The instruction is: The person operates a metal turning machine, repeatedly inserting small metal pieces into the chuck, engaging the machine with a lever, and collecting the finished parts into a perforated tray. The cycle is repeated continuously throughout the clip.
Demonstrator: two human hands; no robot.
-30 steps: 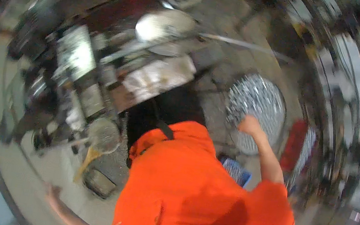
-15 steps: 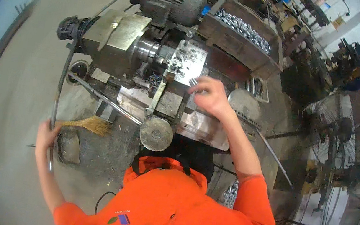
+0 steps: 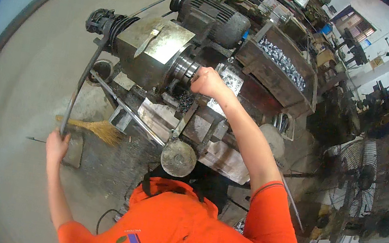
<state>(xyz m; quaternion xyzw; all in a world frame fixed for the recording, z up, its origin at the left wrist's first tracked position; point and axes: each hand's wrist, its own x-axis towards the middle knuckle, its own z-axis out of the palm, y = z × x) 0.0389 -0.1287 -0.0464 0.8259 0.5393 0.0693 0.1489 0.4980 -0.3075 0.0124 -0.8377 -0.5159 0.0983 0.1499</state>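
My left hand (image 3: 57,146) is wrapped round the lower end of a long metal lever (image 3: 81,88), which rises to the left end of a lathe-like machine. At the machine's spindle chuck (image 3: 183,68), my right hand (image 3: 208,81) is closed, its fingertips against the chuck's front. Whatever lies in those fingers is hidden by the hand. Just right of it, partly behind my forearm, is a bright metal plate (image 3: 231,81) with small parts on it. A brush (image 3: 148,41) lies on the headstock cover (image 3: 169,36).
Behind the machine sits a ribbed motor (image 3: 213,21). A metal bin (image 3: 266,76) of small shiny parts stands at the back right. Before me are a round disc (image 3: 178,159) and a slanting steel bar (image 3: 129,110). A straw broom (image 3: 101,131) lies left; a fan (image 3: 356,174) stands right.
My right hand, with a small metal piece showing at its fingers earlier, has moved left and away from me to the chuck. The left hand still grips the lever. The view has shifted.
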